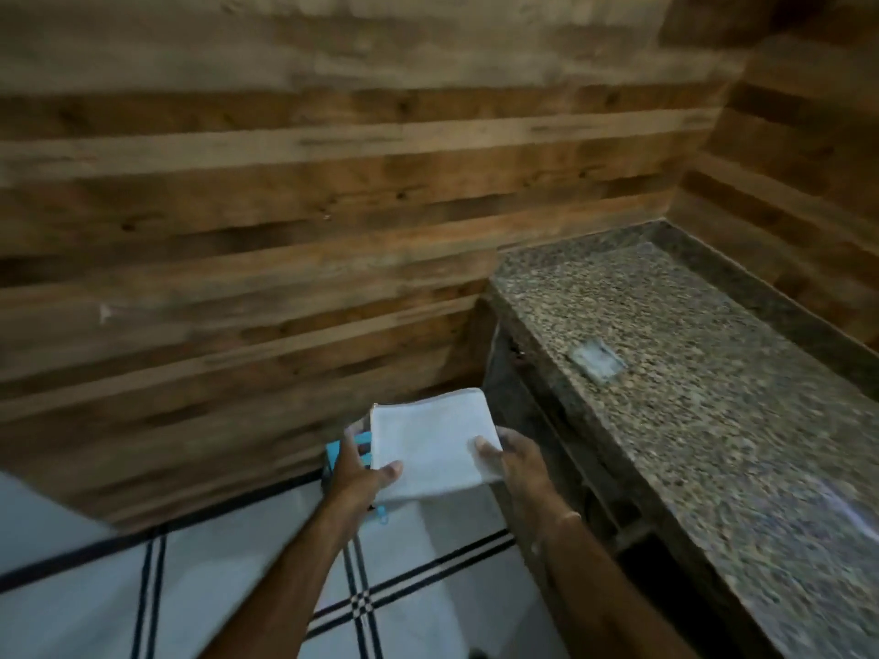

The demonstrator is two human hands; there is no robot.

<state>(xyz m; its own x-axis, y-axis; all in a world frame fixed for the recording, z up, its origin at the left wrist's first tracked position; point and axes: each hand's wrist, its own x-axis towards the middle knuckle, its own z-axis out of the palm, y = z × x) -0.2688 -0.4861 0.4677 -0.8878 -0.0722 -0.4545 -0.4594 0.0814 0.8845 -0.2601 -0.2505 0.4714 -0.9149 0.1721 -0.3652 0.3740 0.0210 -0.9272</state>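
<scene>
The cloth [430,435] was pinched, thumbs on top, by left hand [361,473] and right hand [516,463]; it was best carried level to the table [689,373].

One white cloth [428,439], one blue item [333,458] (partly hidden), one counter [689,397].

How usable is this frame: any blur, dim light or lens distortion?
Head view: dim, warm light, no glare; motion blur smears the plank wall and granite counter; the wide lens bows the planks; the folded white cloth held by the left hand and right hand is brightest and sharpest.
</scene>
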